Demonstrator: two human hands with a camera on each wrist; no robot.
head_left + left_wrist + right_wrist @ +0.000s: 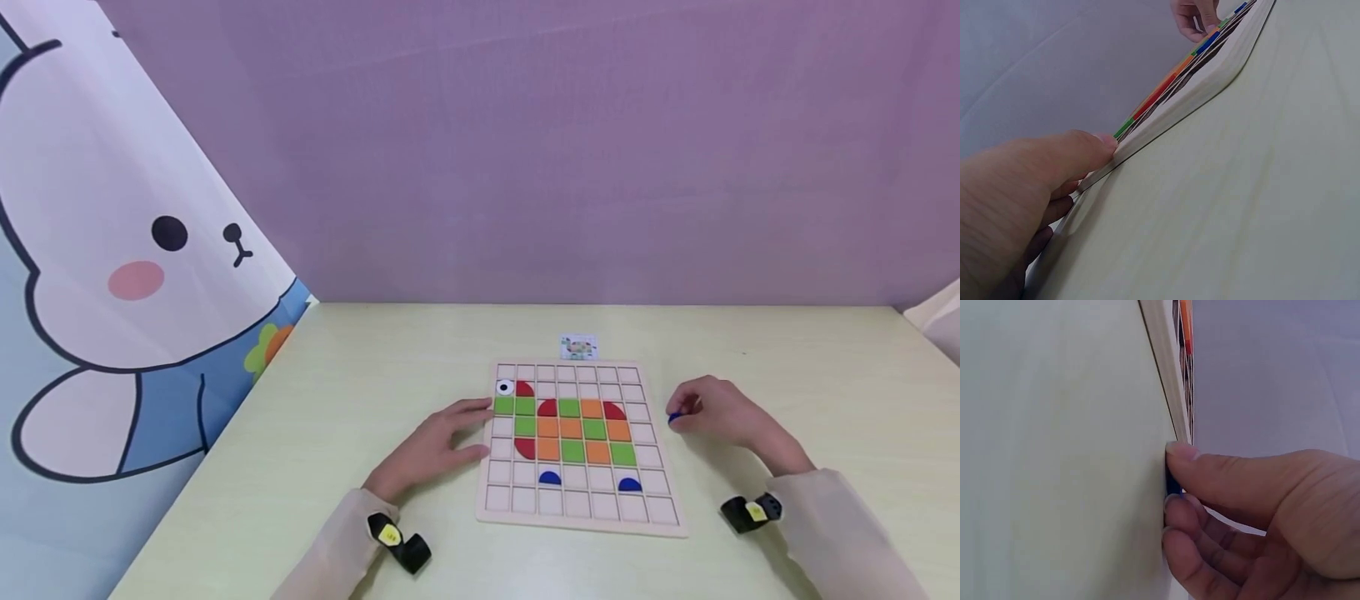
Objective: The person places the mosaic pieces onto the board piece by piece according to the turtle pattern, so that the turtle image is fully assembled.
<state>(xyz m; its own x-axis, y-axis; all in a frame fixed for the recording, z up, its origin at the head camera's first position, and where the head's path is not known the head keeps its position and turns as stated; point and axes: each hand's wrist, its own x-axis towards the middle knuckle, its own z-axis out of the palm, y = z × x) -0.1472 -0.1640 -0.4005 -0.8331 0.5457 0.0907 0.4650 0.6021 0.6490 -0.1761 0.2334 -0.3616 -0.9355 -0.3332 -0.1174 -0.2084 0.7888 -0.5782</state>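
A light wooden grid board (577,527) lies on the table. Orange and green squares, with red rounded pieces, make a block across its middle rows. Near its upper left sits a white piece with a black eye (506,387). Two blue half-round pieces (550,477) lie in a lower row. My left hand (438,442), fingers extended, touches the board's left edge; its thumb (1094,147) rests at the rim. Right of the board, my right hand (723,412) pinches a small blue piece (1174,485) between thumb and fingers, low at the table surface. Fingers mostly cover that piece.
Just behind the board lies a small picture card (579,347). A purple cloth wall (585,167) stands at the table's back edge. On the left hangs a cloth printed with a cartoon animal (90,250). Bare table surface (300,467) extends left of the left arm.
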